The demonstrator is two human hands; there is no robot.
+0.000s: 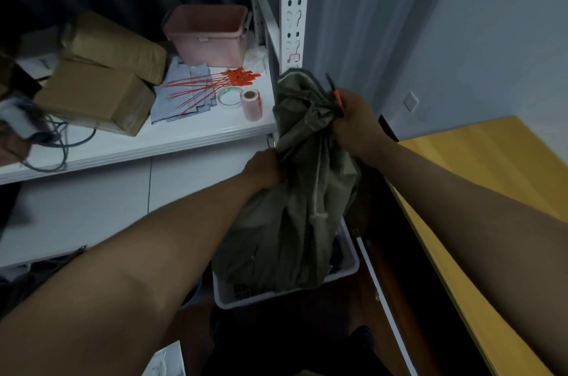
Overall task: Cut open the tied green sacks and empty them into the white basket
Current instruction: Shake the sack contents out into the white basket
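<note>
The green sack (295, 191) stands upright with its base inside the white basket (350, 265) on the floor, beside the white shelf (172, 142). The left hand (262, 168) grips the sack's left side fabric. The right hand (353, 120) grasps the gathered neck and also holds a tool with an orange handle (338, 97). Red ties (212, 85) lie on the shelf, near a pink bin (209, 34)

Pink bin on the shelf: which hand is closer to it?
Left. The left hand grips the sack below the pink bin; the right hand holds the sack's neck farther right, past the shelf edge.
</note>
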